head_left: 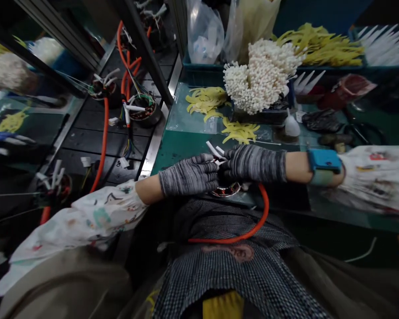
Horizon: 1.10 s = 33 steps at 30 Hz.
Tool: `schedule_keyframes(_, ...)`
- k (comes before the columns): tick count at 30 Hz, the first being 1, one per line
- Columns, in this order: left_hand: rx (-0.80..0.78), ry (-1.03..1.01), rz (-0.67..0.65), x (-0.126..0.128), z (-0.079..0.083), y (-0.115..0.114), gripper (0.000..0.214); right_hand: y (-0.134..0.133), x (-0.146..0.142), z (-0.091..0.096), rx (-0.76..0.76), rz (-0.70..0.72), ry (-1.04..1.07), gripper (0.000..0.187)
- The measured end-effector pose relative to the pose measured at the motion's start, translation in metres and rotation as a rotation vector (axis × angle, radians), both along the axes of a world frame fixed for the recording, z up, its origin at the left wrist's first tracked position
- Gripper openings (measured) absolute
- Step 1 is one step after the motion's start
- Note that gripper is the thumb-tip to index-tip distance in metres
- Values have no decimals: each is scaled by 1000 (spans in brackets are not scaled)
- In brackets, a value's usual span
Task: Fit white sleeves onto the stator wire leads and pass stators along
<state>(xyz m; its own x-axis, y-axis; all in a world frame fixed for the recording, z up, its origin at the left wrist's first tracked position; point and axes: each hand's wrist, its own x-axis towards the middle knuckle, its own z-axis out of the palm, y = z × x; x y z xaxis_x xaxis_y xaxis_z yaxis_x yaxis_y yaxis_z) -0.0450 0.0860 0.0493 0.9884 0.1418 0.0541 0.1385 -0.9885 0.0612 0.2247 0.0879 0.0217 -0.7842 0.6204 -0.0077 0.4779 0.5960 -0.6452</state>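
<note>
Both my hands wear grey knit gloves and meet at the near edge of the green table (pixel 176 153). My left hand (pixel 189 176) curls its fingers down over a round wound motor part (pixel 225 190) that lies under both hands. My right hand (pixel 252 163) pinches thin white sleeves (pixel 215 151) sticking up from that part. An orange cable (pixel 252 228) runs from the part down across my lap. A blue wristband (pixel 323 161) sits on my right wrist.
A big bunch of white tubes (pixel 262 77) stands in a tray behind my hands, with yellow strips (pixel 239 131) beside it and more in a bin (pixel 319 44). Left is a black belt (pixel 86 128) carrying motor coils (pixel 142 108) with orange cables.
</note>
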Motion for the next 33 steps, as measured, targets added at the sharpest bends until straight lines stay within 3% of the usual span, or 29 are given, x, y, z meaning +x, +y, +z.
schedule_keyframes(4, -37, 25, 57, -22, -3, 18, 38, 2, -16, -5, -28, -69, 76, 22)
schedule_keyframes(8, -75, 33, 77, -34, 1, 31, 23, -6, -9, -11, 29, -8, 137, 24)
schedule_keyframes(9, -84, 33, 75, -31, 3, 29, 25, -8, -5, -15, 89, 36, 144, 27)
schedule_keyframes(11, -92, 8, 104, -18, 4, 17, 49, -12, 3, -25, 215, 109, 149, 34)
schedule_keyframes(13, -84, -66, 177, 1, 2, -5, 60, -17, 8, -36, 279, 97, 182, 38)
schedule_keyframes(16, -75, -155, 262, 30, -10, -35, 37, -25, 12, -43, 188, -41, 324, 37)
schedule_keyframes(19, -88, -171, 255, 47, -20, -41, 37, -34, 29, -29, 57, -287, 476, 39)
schedule_keyframes(21, -126, -182, 234, 51, -19, -33, 36, -43, 49, -8, 123, -591, 559, 38)
schedule_keyframes(23, -197, -172, 227, 54, -13, -20, 36, -56, 68, 16, 317, -904, 658, 38)
schedule_keyframes(24, -242, -154, 224, 55, -8, -13, 35, -64, 74, 26, 390, -963, 685, 39)
schedule_keyframes(25, -288, -128, 216, 58, -3, -6, 33, -73, 77, 35, 450, -977, 698, 40)
schedule_keyframes(26, -332, -93, 199, 60, 3, 1, 32, -82, 75, 41, 439, -887, 656, 41)
schedule_keyframes(28, -407, -14, 126, 66, 12, 14, 30, -99, 62, 44, 314, -585, 493, 44)
schedule_keyframes(29, -435, 12, 95, 69, 16, 20, 29, -106, 53, 43, 237, -504, 416, 37)
schedule_keyframes(31, -482, 26, 85, 72, 20, 27, 33, -115, 35, 36, 134, -448, 334, 26)
schedule_keyframes(33, -517, -33, 143, 69, 21, 27, 52, -121, 26, 28, 128, -450, 319, 26)
